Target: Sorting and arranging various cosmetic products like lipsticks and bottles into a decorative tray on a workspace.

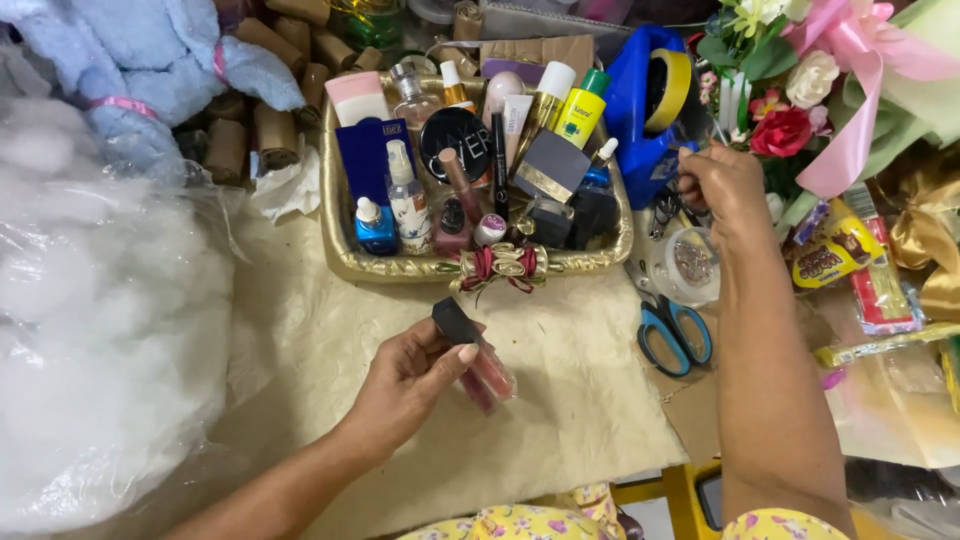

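- The left hand (410,385) has its fingers closed around two slim lip-gloss tubes (478,362) with dark square caps, held just above the cream cloth (560,400) near the table's front edge; they are not yet in the tray.
- The right hand (722,185) is raised past the tray's right edge with its fingers curled together; it seems to pinch something thin, but I cannot tell what.
- The gold tray (340,215), at the far side of the cloth, already looks nearly full: bottles, tubes, a round black compact (455,135) and small boxes stand or lie packed inside, and a red-and-gold bow (505,265) sits on its front rim.
- Judging from this, most of the filling is done; the held tubes remain outside it.
- Blue-handled scissors (672,335) lie on the cloth's right edge, beside a small clear round tub (690,262).
- A blue tape dispenser (650,105) stands behind the right hand.
- A bag of white stuffing (95,330) fills the table's left side.
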